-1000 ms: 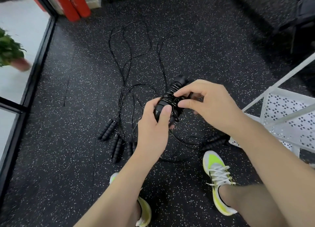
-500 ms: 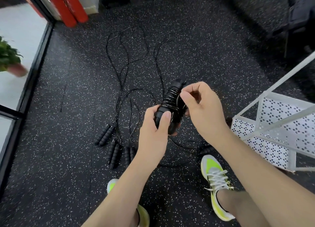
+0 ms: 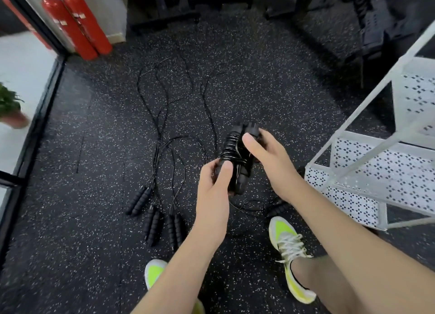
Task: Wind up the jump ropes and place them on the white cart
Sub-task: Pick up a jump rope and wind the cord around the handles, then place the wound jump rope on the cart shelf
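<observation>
A black jump rope bundle (image 3: 236, 156), cord wound round its two ribbed handles, is held upright in front of me. My left hand (image 3: 215, 184) grips its lower end, thumb across the front. My right hand (image 3: 270, 163) holds the upper part from the right, thumb on the handle. Three more pairs of black handles (image 3: 154, 219) lie on the floor to the left, their thin cords (image 3: 162, 106) looping away. Another handle (image 3: 277, 209) lies under my right forearm. The white cart (image 3: 367, 172) stands at the right.
The floor is black speckled rubber. Two red fire extinguishers (image 3: 75, 24) stand at the back left by a glass wall. A potted plant (image 3: 9, 108) sits beyond the glass. Dark gym equipment (image 3: 367, 19) fills the back. My yellow-green shoes (image 3: 289, 250) are below.
My right hand moved from pinching the cord at the top of the bundle to holding the bundle's upper side. The view tilted up, showing more of the cart and the back of the room.
</observation>
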Motion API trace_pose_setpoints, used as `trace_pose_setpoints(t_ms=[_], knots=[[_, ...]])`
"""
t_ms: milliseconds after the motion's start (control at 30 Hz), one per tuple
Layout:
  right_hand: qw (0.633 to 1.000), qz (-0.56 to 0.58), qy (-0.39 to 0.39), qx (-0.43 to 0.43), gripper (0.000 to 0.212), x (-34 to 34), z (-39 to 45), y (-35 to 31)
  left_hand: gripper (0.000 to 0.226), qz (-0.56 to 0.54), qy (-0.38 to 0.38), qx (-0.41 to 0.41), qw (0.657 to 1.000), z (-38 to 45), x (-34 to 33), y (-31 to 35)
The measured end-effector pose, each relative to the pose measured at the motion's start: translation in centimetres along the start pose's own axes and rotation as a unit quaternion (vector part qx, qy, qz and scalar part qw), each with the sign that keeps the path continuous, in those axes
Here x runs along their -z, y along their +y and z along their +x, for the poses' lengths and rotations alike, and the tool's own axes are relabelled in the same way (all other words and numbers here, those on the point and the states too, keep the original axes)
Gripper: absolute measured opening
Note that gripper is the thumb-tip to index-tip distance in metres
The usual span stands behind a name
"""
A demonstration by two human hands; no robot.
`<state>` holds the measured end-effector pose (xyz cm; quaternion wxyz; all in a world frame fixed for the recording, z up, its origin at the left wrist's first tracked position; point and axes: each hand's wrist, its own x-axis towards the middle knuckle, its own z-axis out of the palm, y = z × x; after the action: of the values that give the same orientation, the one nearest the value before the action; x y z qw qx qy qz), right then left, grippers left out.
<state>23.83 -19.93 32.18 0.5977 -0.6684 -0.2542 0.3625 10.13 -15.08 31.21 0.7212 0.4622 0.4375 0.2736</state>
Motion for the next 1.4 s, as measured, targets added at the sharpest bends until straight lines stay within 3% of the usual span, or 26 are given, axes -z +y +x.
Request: trace_pose_setpoints(t_ms=[333, 467, 533, 600, 767, 967, 1167, 1333, 1400], knots=[[0.995, -0.044, 0.089, 0.007, 0.040, 3.7, -5.5, -2.2, 0.024, -0.048, -0.079, 0.083, 0.992, -4.9, -3.4, 0.2], [0.995, -0.043, 0.085, 0.006, 0.029, 6.4, -7.8, -4.1, 0.072, 0.075, -0.098, 0.022, 0.992, -6.8, -5.1, 0.5], [0.995, -0.035, 0.093, 0.007, 0.035, 7.9, -9.3, -5.2, 0.084, 0.117, -0.120, -0.005, 0.986, -7.8, -6.0, 0.9], [0.994, -0.027, 0.104, 0.012, 0.045, 9.3, -10.8, -6.3, 0.083, 0.105, -0.161, -0.001, 0.981, -8.9, -7.3, 1.4], [0.991, -0.003, 0.132, 0.023, 0.048, 13.4, -14.8, -9.2, 0.081, 0.135, -0.246, -0.038, 0.959, -12.6, -11.7, 2.6], [0.987, 0.046, 0.154, 0.026, 0.031, 20.0, -18.6, -11.3, 0.076, 0.108, -0.316, -0.035, 0.942, -15.7, -18.8, 3.0], [0.976, 0.118, 0.182, 0.029, 0.036, 25.7, -18.9, -12.7, 0.082, 0.084, -0.330, -0.042, 0.939, -16.2, -25.5, 3.0], [0.976, 0.141, 0.168, 0.006, 0.036, 28.7, -16.7, -13.6, 0.056, 0.028, -0.360, 0.041, 0.932, -14.9, -29.6, 3.5], [0.975, 0.160, 0.155, 0.000, 0.039, 29.8, -15.2, -13.7, 0.067, 0.024, -0.333, 0.030, 0.942, -13.9, -31.1, 3.5]])
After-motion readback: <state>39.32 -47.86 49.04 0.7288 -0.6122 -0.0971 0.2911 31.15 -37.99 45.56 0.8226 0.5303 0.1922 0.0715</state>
